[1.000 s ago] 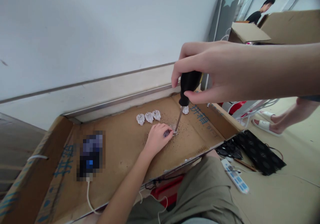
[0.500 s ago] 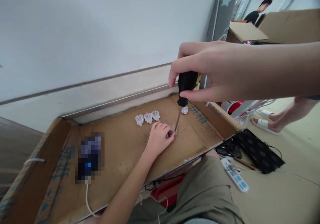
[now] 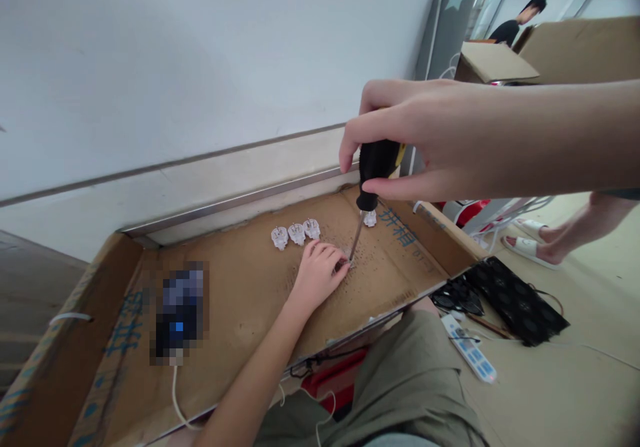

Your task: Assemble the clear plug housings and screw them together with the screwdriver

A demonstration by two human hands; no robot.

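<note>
My right hand [image 3: 395, 144] is closed round the black and yellow handle of a screwdriver [image 3: 374, 170]. Its shaft slants down, and the tip meets the spot beside my left fingertips. My left hand [image 3: 320, 270] rests on the cardboard [image 3: 240, 327], fingers curled round a small pale part mostly hidden under them; I cannot make out its kind. Just beyond that hand stand three white plug pieces with metal prongs in a row: a left one [image 3: 279, 236], a middle one [image 3: 297, 233] and a right one [image 3: 311, 228]. Another white piece [image 3: 370, 218] sits behind the screwdriver shaft.
A blurred-out dark object [image 3: 180, 314] with a white cable lies at the left of the cardboard-lined tray. On the floor at right are a power strip [image 3: 470, 350] and a black panel [image 3: 520, 300]. Another person [image 3: 515, 24] is behind a cardboard box [image 3: 580, 50].
Both hands and the screwdriver keep nearly the same pose. The whole view has shifted very slightly; the plug pieces stay where they were.
</note>
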